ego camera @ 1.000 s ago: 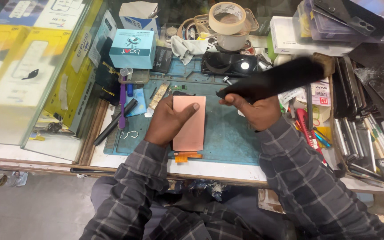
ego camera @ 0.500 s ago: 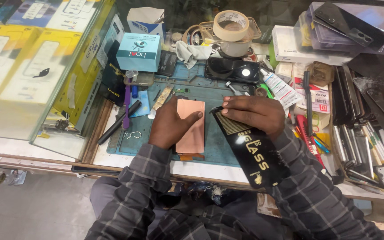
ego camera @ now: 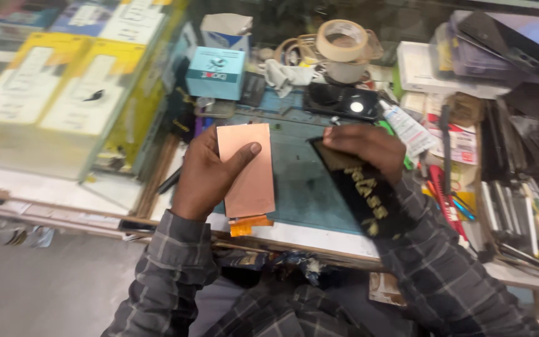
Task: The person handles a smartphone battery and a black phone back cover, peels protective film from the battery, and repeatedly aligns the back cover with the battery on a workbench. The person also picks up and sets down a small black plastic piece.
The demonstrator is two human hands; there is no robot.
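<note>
Thin copper-backed panel in my left hand, black glass packet in my right.

My left hand (ego camera: 210,171) was closed around the copper-coloured panel (ego camera: 247,170), thumb across its face and fingers behind, holding it tilted just above the blue-green work mat (ego camera: 310,187), its orange flex tail (ego camera: 249,224) hanging off the lower end. It looked light, thin, stiff and brittle, so I judged the long edges the safe hold, never the tail. My right hand (ego camera: 363,145) pinched the top of the black packet (ego camera: 360,187), flat, slick, probably light, lying slantwise on the mat.
</note>
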